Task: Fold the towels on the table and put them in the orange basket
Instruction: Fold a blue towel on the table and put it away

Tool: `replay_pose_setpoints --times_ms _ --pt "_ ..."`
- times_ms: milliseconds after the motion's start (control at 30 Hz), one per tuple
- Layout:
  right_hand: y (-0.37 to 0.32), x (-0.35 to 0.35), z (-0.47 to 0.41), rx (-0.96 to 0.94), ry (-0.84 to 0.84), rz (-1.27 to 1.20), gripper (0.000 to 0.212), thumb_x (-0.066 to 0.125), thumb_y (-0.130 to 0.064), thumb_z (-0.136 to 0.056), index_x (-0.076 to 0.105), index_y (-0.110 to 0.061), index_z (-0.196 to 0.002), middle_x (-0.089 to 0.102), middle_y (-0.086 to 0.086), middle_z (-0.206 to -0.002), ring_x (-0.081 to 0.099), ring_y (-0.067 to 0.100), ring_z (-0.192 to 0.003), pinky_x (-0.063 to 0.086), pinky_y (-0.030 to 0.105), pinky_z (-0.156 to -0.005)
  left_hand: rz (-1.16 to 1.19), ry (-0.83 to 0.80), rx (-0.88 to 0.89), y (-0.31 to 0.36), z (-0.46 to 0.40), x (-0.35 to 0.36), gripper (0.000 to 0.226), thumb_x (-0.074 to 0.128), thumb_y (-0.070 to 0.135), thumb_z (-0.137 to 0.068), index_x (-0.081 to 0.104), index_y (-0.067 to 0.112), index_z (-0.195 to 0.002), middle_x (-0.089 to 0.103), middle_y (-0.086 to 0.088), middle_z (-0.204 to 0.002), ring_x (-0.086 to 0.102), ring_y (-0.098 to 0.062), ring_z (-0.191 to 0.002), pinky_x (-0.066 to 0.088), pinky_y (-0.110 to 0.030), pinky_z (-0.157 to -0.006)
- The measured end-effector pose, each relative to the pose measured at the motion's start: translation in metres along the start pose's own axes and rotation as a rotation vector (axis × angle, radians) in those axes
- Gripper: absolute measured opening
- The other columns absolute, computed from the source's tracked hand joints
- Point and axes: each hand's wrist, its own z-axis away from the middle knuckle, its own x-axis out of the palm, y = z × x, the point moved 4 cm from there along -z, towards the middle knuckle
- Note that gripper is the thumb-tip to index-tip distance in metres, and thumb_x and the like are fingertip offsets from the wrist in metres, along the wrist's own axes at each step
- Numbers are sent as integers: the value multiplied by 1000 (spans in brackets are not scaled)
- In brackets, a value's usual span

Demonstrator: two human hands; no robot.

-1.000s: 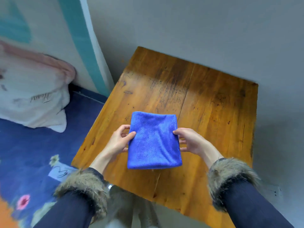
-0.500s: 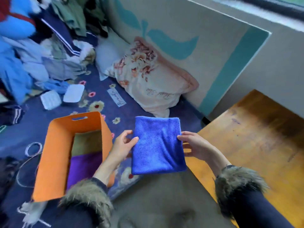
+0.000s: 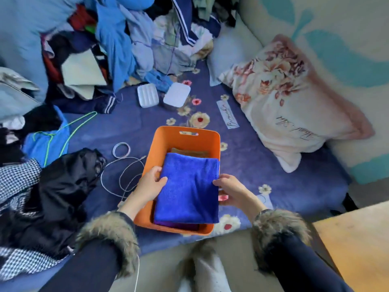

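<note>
Holding a folded blue towel (image 3: 188, 189) by its two side edges, both hands were over the orange basket (image 3: 185, 142). Left hand (image 3: 150, 184) pinched the towel's left edge, thumb on top, fingers underneath. Right hand (image 3: 232, 191) pinched the right edge the same way, thumb tip on the fabric. Towel was flat, folded into a rectangle, sitting inside the basket's outline, its right edge roughly over the right rim; could not tell if it already rested on the stack or was just above it. A purple towel (image 3: 176, 225) showed under its near edge at the basket's near end, and a brown towel (image 3: 189, 153) peeked out beyond its far edge. Basket sat on a dark blue floral bedsheet (image 3: 273, 175), handle slot at the far wall. Both wrists had fur cuffs (image 3: 109, 232) on dark sleeves. A floral pillow (image 3: 294, 106) lay right of the basket against the wall, well apart. A grey cable (image 3: 124, 165) looped just left of the basket, with a black jacket (image 3: 63, 186) further left. A clothes pile (image 3: 117, 39) filled the far left, two white plastic lids (image 3: 164, 94) in front of it. Corner of the wooden table (image 3: 357, 245) showed at the lower right, nothing on the visible part.
</note>
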Motion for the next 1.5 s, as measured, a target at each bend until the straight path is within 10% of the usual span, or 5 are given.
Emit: replay_pose_setpoints --times_ms 767,900,1033,1167,1500 --pt "114 81 -154 439 284 204 45 42 -14 -89 40 1 -131 44 21 -135 43 38 -123 36 47 -105 -457 -65 -268 -137 -100 75 29 44 20 -95 37 11 -122 48 -16 -126 50 -39 -112 41 -44 -86" --pt "115 75 -154 217 380 494 67 41 -29 -65 34 -8 -128 42 21 -130 44 43 -119 42 54 -97 -699 20 107 -121 -94 78 68 70 -4 -67 37 12 -124 49 -18 -118 55 -40 -95 52 -45 -68" --pt "82 97 -130 -273 347 1193 91 66 -15 -71 17 -13 -148 15 21 -154 19 41 -140 27 52 -111 -1009 -175 467 -112 -86 96 123 91 23 -36 32 19 -143 30 -22 -148 31 -42 -134 35 -56 -101" --pt "102 96 -139 -261 156 1441 107 71 -24 -78 -9 -19 -149 -27 9 -150 -14 35 -143 -8 50 -113 -1195 -387 412 -128 -98 99 132 76 57 -58 -24 24 -139 -27 -15 -150 -24 -31 -138 -7 -57 -110" --pt "108 87 -162 -207 15 1401 112 72 -42 -75 -10 -22 -148 -24 11 -154 -22 30 -141 -6 49 -115 -1217 -392 280 -141 -109 114 131 73 58 -64 -28 24 -139 -36 -11 -147 -25 -34 -139 -10 -57 -109"
